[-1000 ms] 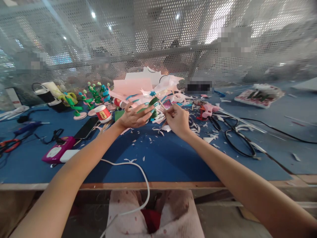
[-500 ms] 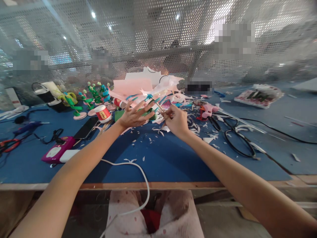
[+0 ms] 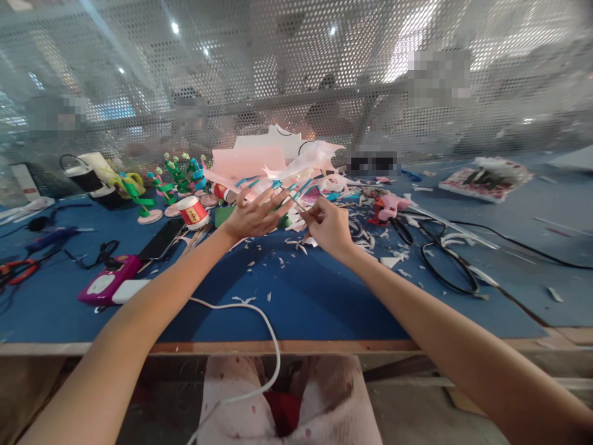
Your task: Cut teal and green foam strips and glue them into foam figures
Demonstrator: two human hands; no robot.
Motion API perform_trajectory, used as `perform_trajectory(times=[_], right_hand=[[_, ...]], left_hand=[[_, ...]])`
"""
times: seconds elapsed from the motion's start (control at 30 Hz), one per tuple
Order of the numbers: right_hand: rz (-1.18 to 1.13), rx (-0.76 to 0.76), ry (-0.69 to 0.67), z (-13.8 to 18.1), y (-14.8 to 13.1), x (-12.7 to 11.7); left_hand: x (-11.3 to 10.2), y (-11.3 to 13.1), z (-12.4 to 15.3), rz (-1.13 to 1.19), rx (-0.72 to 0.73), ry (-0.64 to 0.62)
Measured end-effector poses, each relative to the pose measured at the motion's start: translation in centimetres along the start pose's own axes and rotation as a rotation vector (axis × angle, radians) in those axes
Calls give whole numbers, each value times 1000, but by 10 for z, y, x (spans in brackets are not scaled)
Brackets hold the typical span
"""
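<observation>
My left hand (image 3: 254,217) hovers over the blue table (image 3: 296,296) with its fingers spread wide, showing long teal nails. A green paper strip (image 3: 283,220) peeks out under those fingers; whether the thumb grips it is hidden. My right hand (image 3: 330,226) is pinched closed on a thin wooden stick (image 3: 296,201) that points up-left to the left fingertips. Both hands sit just in front of a heap of pink and white paper sheets (image 3: 273,157).
White paper scraps litter the table. A red-and-white paper cup (image 3: 193,212), a phone (image 3: 162,239), a pink device (image 3: 109,283) and small green and blue paper figures (image 3: 178,176) lie left. Black cable loops (image 3: 445,259) lie right. A white cable (image 3: 264,321) hangs over the front edge. A perforated screen stands behind.
My left fingers have gone from curled round the green strip to spread wide. My right hand with the stick has shifted slightly left and up.
</observation>
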State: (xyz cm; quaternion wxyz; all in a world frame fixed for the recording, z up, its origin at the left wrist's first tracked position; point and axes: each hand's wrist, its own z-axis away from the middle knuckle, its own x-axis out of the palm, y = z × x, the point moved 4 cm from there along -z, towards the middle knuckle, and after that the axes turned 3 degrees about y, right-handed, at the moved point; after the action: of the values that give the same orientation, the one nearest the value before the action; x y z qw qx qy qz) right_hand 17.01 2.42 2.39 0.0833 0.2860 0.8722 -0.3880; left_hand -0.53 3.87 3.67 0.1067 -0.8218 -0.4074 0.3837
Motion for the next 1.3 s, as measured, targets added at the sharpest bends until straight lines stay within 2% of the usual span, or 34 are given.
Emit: perform_trajectory(times=[0.2, 0.4, 0.57, 0.67, 0.87, 0.97, 1.13, 1.3], right_hand=[[11, -17, -8, 0, 1, -1], [216, -101, -11, -1, 0, -2], [300, -162, -68, -3, 2, 0], [324, -142, -69, -4, 4, -1], [291, -109, -26, -5, 3, -3], [294, -57, -30, -5, 5, -3], [200, 97, 50, -9, 20, -9], [87, 221, 167, -12, 27, -16]], left_hand=[[-2, 2, -3, 32, -17, -16], [-7, 2, -14, 39, -31, -51], [-12, 4, -25, 87, -37, -106], [-17, -2, -27, 108, -130, -32], [-26, -26, -27, 147, -416, 231], [-28, -38, -26, 163, -502, 327], [-14, -49, -20, 281, -528, 311], [17, -41, -8, 405, -555, 211]])
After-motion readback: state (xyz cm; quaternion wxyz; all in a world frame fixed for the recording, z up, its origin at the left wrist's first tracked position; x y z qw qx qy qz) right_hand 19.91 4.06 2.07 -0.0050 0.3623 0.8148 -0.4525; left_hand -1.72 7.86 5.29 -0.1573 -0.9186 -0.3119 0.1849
